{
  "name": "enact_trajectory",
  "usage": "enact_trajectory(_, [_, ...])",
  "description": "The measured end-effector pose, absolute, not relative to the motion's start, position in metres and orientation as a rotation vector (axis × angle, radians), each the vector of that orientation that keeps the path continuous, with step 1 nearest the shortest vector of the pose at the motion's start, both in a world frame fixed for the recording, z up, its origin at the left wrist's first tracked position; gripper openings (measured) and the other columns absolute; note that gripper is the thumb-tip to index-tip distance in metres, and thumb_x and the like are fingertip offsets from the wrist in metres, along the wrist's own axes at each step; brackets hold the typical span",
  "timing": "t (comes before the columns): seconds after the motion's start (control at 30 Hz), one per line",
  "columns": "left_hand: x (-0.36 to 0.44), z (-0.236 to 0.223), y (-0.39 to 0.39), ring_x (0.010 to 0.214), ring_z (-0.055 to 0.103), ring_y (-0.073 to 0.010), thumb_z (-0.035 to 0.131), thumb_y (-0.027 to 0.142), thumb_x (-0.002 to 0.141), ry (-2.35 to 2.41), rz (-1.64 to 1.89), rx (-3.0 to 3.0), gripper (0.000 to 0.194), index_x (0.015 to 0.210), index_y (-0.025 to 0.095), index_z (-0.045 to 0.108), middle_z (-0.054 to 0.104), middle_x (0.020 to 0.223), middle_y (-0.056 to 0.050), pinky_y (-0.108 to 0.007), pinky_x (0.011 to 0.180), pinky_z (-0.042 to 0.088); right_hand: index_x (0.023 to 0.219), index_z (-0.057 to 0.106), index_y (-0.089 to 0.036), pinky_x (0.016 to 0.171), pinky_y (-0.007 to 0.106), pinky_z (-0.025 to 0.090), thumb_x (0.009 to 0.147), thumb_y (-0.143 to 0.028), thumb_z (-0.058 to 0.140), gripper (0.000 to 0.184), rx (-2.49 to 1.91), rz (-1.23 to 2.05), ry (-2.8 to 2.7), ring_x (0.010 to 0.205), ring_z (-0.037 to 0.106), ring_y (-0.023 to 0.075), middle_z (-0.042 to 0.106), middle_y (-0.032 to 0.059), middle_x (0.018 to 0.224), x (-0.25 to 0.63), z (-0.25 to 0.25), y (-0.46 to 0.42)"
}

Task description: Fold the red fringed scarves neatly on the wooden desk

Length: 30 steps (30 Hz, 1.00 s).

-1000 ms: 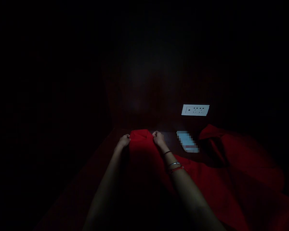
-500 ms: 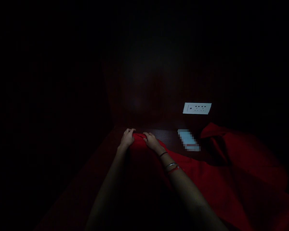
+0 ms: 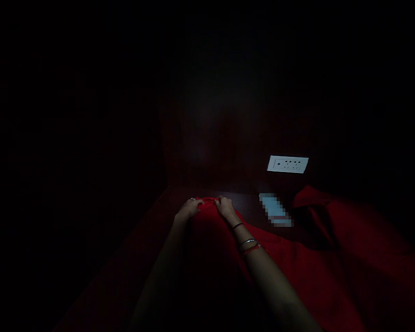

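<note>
A red cloth (image 3: pixel 212 230) spreads over a dark surface, its far edge bunched between my two hands. My left hand (image 3: pixel 189 208) is closed on the left part of that edge, thumb turned inward. Close beside it on the right, my right hand (image 3: pixel 225 207) grips the same edge with its fingers bent. Bracelets circle my right wrist and forearm. The cloth runs on to the right in loose folds. Its near part fades into darkness between my forearms.
A white wall socket panel (image 3: pixel 287 164) sits at the right, above the surface. Below it lies a flat, pale, blurred rectangular item (image 3: pixel 275 210). A raised fold of the cloth (image 3: pixel 311 198) stands right of that item. Most of the surroundings are too dark to make out.
The view has shifted slightly, so everything sits lower and a little to the right. Both hands still hold the cloth, and its edge is more bunched between them.
</note>
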State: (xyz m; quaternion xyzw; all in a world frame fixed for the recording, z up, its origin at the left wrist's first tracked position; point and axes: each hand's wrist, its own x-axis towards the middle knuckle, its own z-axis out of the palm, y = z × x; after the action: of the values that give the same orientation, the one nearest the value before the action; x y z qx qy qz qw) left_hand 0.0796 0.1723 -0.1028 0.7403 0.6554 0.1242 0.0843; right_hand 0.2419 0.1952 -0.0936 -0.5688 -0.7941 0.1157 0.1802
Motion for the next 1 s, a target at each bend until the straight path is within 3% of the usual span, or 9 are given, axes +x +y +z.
enact_trajectory(0.3, [0.063, -0.085, 0.156, 0.084, 0.052, -0.0125, 0.047, 0.011, 0.066, 1.932, 0.345, 2.157, 0.021, 0.078, 0.020, 0.062, 0.059, 0.087, -0.001, -0.019, 0.076, 0.038, 0.097, 0.056, -0.017, 0.071, 0.021, 0.039, 0.075, -0.032, 0.049, 0.028, -1.549, 0.342, -2.334, 0.089, 0.055, 0.0168, 0.060, 0.0091, 0.096, 0.242, -0.093, 0.184])
enact_trajectory(0.47, [0.056, -0.081, 0.149, 0.068, 0.057, -0.0091, 0.048, 0.004, 0.059, 1.948, 0.234, 1.948, 0.028, 0.075, 0.022, 0.063, 0.064, 0.076, 0.003, -0.014, 0.058, 0.040, 0.096, 0.058, -0.019, 0.072, 0.034, 0.041, 0.062, -0.044, 0.060, 0.043, -1.725, 0.349, -2.396, 0.098, 0.048, 0.0262, 0.054, 0.0125, 0.106, 0.227, -0.089, 0.177])
enact_trajectory(0.6, [0.059, -0.077, 0.144, 0.064, 0.057, -0.0087, 0.048, 0.007, 0.060, 1.947, 0.252, 1.890, 0.027, 0.077, 0.022, 0.063, 0.064, 0.075, 0.004, -0.014, 0.053, 0.040, 0.094, 0.059, -0.019, 0.074, 0.042, 0.039, 0.067, -0.027, 0.058, 0.029, -1.823, 0.326, -2.288, 0.102, 0.045, 0.0285, 0.054, 0.0138, 0.106, 0.211, -0.088, 0.176])
enact_trajectory(0.73, [0.063, -0.070, 0.144, 0.068, 0.056, -0.0097, 0.048, 0.008, 0.060, 1.947, 0.303, 1.940, 0.022, 0.073, 0.021, 0.062, 0.063, 0.075, 0.003, -0.014, 0.057, 0.039, 0.089, 0.061, -0.015, 0.070, 0.034, 0.041, 0.072, -0.021, 0.049, 0.021, -1.788, 0.373, -2.247, 0.092, 0.053, 0.0241, 0.058, 0.0143, 0.096, 0.215, -0.085, 0.185])
enact_trajectory(0.87, [0.067, -0.064, 0.149, 0.080, 0.054, -0.0127, 0.043, 0.008, 0.065, 2.009, 0.433, 2.038, 0.022, 0.076, 0.019, 0.059, 0.061, 0.084, -0.002, -0.019, 0.069, 0.039, 0.096, 0.056, -0.014, 0.065, 0.021, 0.041, 0.080, -0.022, 0.034, 0.028, -1.710, 0.387, -2.177, 0.082, 0.056, 0.0142, 0.059, 0.0096, 0.093, 0.237, -0.070, 0.207])
enact_trajectory(1.0, [0.072, -0.066, 0.155, 0.090, 0.049, -0.0155, 0.040, 0.011, 0.069, 2.075, 0.549, 2.111, 0.021, 0.083, 0.018, 0.055, 0.055, 0.094, -0.005, -0.024, 0.078, 0.037, 0.103, 0.051, -0.013, 0.065, 0.019, 0.040, 0.080, -0.017, 0.033, 0.030, -1.626, 0.380, -2.181, 0.080, 0.055, 0.0126, 0.059, 0.0079, 0.093, 0.249, -0.056, 0.222])
